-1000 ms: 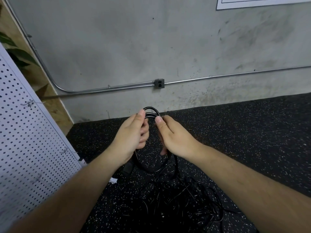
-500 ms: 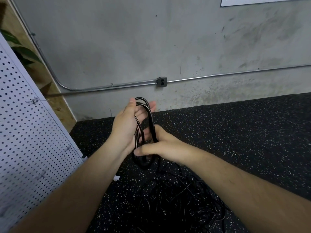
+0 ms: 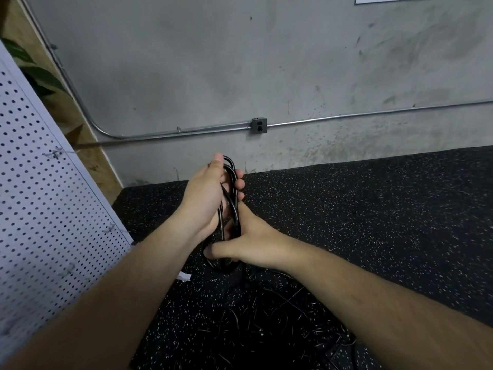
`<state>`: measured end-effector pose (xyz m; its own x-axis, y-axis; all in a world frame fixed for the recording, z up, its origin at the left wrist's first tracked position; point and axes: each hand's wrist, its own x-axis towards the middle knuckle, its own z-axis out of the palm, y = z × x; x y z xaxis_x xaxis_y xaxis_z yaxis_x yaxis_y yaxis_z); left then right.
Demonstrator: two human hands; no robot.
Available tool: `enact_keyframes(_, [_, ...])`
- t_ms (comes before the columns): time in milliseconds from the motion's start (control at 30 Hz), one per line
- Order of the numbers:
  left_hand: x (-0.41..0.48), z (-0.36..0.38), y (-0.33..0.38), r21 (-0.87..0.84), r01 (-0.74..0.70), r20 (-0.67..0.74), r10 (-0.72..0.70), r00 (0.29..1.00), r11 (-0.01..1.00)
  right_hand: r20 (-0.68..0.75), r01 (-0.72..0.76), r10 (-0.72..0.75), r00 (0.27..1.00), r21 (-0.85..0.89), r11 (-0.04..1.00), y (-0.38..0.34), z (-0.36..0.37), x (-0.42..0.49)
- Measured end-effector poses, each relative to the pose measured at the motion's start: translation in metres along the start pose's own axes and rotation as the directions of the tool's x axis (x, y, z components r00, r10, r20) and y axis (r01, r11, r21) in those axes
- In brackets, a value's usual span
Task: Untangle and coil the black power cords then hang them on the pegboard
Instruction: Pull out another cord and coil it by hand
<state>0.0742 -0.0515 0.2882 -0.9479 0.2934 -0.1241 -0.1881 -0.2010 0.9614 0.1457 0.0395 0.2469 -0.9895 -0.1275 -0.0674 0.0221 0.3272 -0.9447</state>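
Above the black speckled floor, in the head view, a half-made coil of black power cord is held upright between both hands. Its upper loops are wrapped by the curled fingers and thumb of the left hand. Its lower part is gripped by the right hand, whose thumb is laid across the front of the strands. From the bottom of the coil a strand is seen to run down into the tangle of other cords, which lies on the floor below the forearms. The white pegboard is seen at the left, well apart from the coil, with small wire hooks set in it.

The cord is judged light, limp yet springy, with a smooth jacket, so the loops are likely to spring open if the grip is loosened. Hold is best taken where all the strands are bunched together. The trailing strand is best drawn slowly, so that knots in the tangle are not tightened.
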Motion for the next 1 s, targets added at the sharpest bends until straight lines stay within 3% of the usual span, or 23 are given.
enact_keyframes(100, [0.001,0.001,0.0,-0.073,-0.004,0.002,0.004,1.0,0.997,0.023,-0.032,0.033,0.999,-0.047,0.998,-0.004,-0.007,-0.003])
enact_keyframes(167, [0.003,0.001,-0.002,-0.132,-0.003,-0.002,0.003,1.0,0.991,-0.05,-0.023,0.017,0.999,-0.116,0.993,-0.002,-0.005,-0.002])
enact_keyframes(267, [0.007,-0.001,-0.003,-0.216,-0.011,0.021,0.016,1.0,0.976,-0.192,-0.078,0.01,0.981,-0.353,0.933,0.001,0.003,0.0])
enact_keyframes(333, [0.006,0.0,-0.002,-0.164,-0.038,0.015,0.041,0.999,0.986,-0.237,-0.091,-0.026,0.971,-0.468,0.879,-0.001,0.004,-0.001])
enact_keyframes(433, [0.006,0.003,-0.008,0.019,-0.131,-0.04,0.131,0.991,0.991,-0.183,-0.025,-0.095,0.978,-0.564,0.826,-0.001,0.009,-0.002])
enact_keyframes(600, [0.009,0.008,-0.012,0.127,-0.193,-0.057,0.202,0.978,0.973,-0.133,0.029,-0.187,0.973,-0.736,0.676,-0.002,0.009,0.0])
enact_keyframes(700, [0.008,0.013,-0.009,0.109,-0.223,-0.029,0.228,0.973,0.969,-0.167,0.017,-0.205,0.964,-0.736,0.677,-0.003,0.003,0.001])
enact_keyframes(767, [0.011,0.012,-0.008,0.114,-0.209,-0.006,0.211,0.977,0.971,-0.186,-0.011,-0.157,0.97,-0.679,0.734,-0.001,-0.007,0.001])
enact_keyframes(900, [0.02,-0.005,-0.004,0.159,-0.185,0.0,0.188,0.982,0.97,-0.223,-0.03,-0.093,0.97,-0.494,0.869,0.006,-0.036,0.003])
enact_keyframes(1000, [0.02,-0.013,0.0,0.163,-0.196,0.065,0.188,0.98,0.967,-0.153,-0.012,-0.035,0.988,-0.296,0.955,0.008,-0.047,0.002])
